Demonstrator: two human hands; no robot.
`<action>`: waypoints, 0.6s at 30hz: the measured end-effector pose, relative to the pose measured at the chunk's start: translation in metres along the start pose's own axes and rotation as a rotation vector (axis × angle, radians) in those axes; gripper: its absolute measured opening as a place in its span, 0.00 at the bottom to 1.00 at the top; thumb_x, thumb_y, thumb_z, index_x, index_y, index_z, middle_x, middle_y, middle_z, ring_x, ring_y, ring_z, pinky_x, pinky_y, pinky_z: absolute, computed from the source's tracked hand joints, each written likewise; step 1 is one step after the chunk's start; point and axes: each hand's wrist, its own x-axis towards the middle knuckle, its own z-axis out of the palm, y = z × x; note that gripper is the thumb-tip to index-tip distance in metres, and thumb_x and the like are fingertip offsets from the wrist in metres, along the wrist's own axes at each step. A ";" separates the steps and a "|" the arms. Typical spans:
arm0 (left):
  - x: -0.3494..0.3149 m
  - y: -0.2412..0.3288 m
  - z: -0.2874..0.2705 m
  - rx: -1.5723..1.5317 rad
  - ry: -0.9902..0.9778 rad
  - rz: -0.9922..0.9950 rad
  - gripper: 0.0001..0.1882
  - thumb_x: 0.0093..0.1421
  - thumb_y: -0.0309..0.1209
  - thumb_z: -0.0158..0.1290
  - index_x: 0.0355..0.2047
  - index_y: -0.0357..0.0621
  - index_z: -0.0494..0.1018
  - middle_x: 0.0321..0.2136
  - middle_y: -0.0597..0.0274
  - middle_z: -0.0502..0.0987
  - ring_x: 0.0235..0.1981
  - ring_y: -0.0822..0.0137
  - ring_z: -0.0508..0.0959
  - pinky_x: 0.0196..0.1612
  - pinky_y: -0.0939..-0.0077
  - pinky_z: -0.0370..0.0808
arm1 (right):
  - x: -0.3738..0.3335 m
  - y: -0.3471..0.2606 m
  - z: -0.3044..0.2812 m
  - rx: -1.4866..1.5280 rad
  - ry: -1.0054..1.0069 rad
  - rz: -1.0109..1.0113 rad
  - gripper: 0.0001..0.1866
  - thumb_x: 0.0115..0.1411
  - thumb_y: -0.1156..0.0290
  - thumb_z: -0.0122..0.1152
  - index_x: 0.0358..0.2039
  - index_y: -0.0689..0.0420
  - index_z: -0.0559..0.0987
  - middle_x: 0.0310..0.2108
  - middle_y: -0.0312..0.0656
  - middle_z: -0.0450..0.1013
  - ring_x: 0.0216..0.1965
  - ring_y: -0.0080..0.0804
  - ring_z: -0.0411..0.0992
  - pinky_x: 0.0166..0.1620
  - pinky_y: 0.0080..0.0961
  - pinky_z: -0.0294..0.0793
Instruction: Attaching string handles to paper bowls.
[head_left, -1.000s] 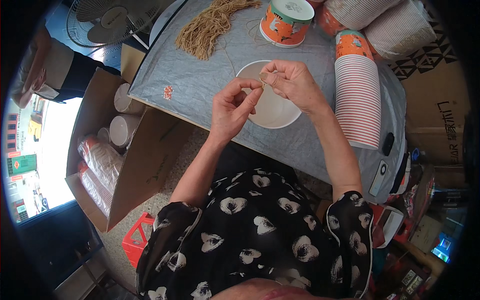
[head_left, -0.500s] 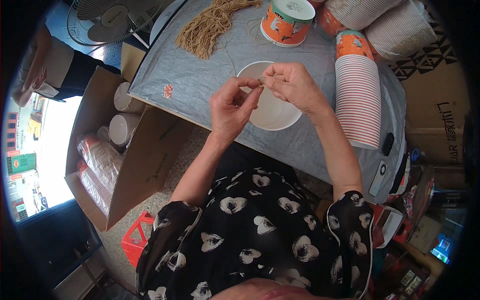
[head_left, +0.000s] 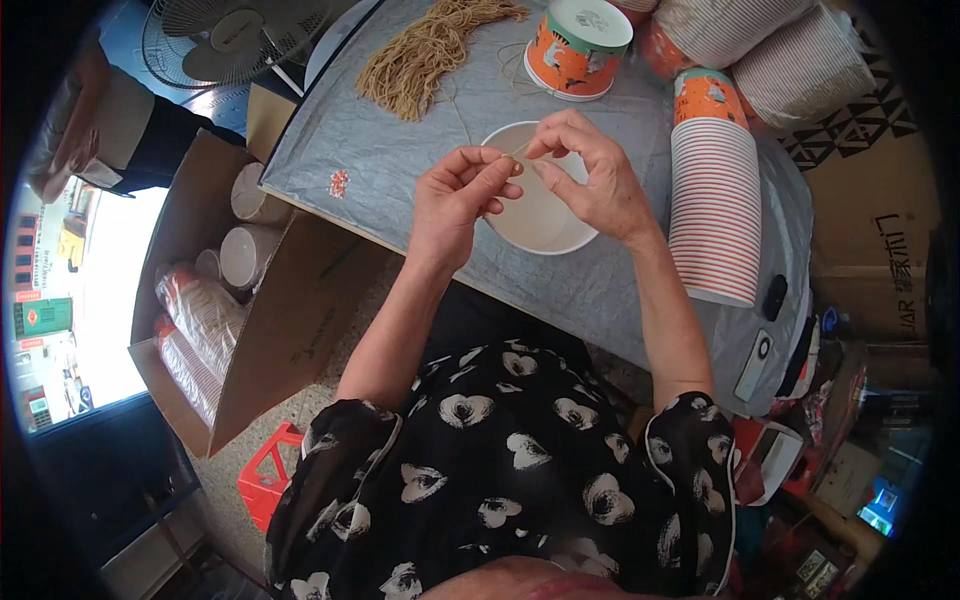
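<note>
Over a white paper bucket [head_left: 540, 225], my two hands are close together. My left hand [head_left: 462, 195] pinches a thin tan string [head_left: 520, 151] between thumb and forefinger. A short length of it runs across to the curled fingertips of my right hand [head_left: 595, 180], whose thumb stands apart from its fingers. What sits at the very tip of the left pinch is too small to make out. Beyond the bucket lies a loose bundle of tan strings [head_left: 410, 65], with one strand trailing toward the bucket's rim.
An upturned orange-and-green paper bucket [head_left: 575, 55] stands at the back. A long stack of paper buckets [head_left: 715, 210] lies to the right, near a dark small object [head_left: 775, 297]. Small red-white bits [head_left: 339, 183] lie at left. A cardboard box [head_left: 290, 330] holds wrapped buckets.
My hands have moved slightly apart from their shared pinch. The right thumb has opened away from its fingers, and the string now shows between the hands.
</note>
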 end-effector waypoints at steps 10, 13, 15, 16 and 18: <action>0.005 -0.009 0.021 0.000 0.051 0.006 0.09 0.65 0.28 0.60 0.42 0.36 0.77 0.35 0.59 0.84 0.35 0.72 0.85 0.33 0.83 0.78 | -0.015 0.004 0.010 -0.029 0.210 0.037 0.11 0.54 0.78 0.71 0.39 0.61 0.83 0.39 0.38 0.77 0.43 0.29 0.76 0.47 0.25 0.76; 0.006 -0.011 0.021 0.022 0.033 0.026 0.09 0.65 0.27 0.60 0.42 0.34 0.77 0.35 0.57 0.84 0.35 0.70 0.85 0.36 0.81 0.80 | -0.016 0.007 0.012 -0.033 0.261 0.006 0.08 0.54 0.79 0.71 0.36 0.62 0.83 0.36 0.38 0.78 0.39 0.32 0.78 0.44 0.26 0.77; 0.006 -0.011 0.022 -0.001 0.027 0.024 0.09 0.65 0.26 0.60 0.42 0.33 0.76 0.35 0.56 0.84 0.36 0.69 0.85 0.38 0.80 0.81 | -0.016 0.009 0.013 -0.036 0.288 -0.018 0.08 0.53 0.79 0.71 0.35 0.62 0.83 0.34 0.39 0.78 0.37 0.34 0.79 0.42 0.28 0.78; 0.005 -0.011 0.022 -0.024 0.020 0.022 0.10 0.65 0.26 0.60 0.42 0.32 0.76 0.35 0.55 0.83 0.37 0.68 0.85 0.41 0.79 0.82 | -0.017 0.009 0.013 -0.043 0.282 -0.018 0.08 0.53 0.79 0.71 0.35 0.62 0.83 0.35 0.39 0.79 0.37 0.34 0.79 0.42 0.28 0.78; 0.004 -0.013 0.020 -0.011 0.014 0.031 0.10 0.65 0.25 0.60 0.43 0.31 0.76 0.36 0.54 0.83 0.37 0.68 0.85 0.43 0.78 0.82 | -0.019 0.010 0.014 -0.049 0.276 -0.016 0.08 0.54 0.79 0.71 0.35 0.62 0.82 0.35 0.40 0.79 0.37 0.34 0.79 0.41 0.28 0.78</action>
